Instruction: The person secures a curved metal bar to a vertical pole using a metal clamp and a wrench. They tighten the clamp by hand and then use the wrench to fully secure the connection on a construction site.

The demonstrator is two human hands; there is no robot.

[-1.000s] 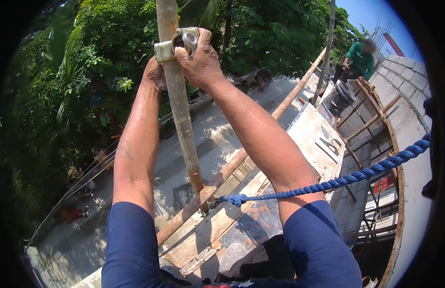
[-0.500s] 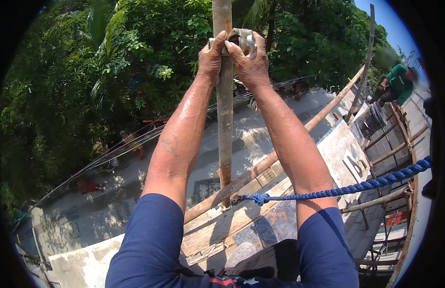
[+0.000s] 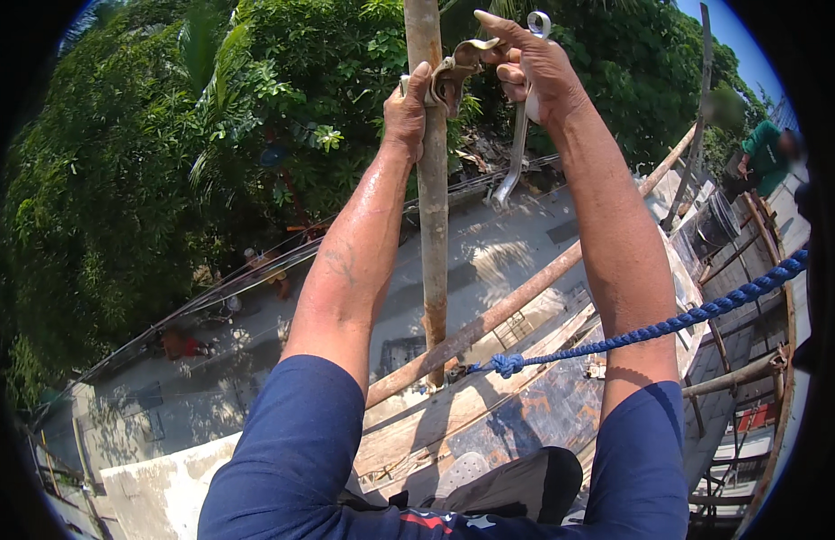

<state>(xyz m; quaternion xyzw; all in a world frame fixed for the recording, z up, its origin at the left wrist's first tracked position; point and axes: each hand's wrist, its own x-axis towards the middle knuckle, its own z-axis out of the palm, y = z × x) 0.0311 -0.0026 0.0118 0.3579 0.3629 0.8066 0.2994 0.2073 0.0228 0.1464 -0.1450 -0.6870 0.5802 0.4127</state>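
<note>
1. No words or numbers can be read.
2. Below the upright pole, a red-and-white print shows on the navy shirt — cut off by the lower edge, its shapes not legible as letters.
3. Left of the pole, a dark marking on the left forearm — too faint to read.

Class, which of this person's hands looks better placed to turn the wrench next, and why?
Probably the right hand: it holds the wrench and is right beside the open metal clamp. The left hand grips the pole at the clamp, so it seems better suited to steadying.
</note>
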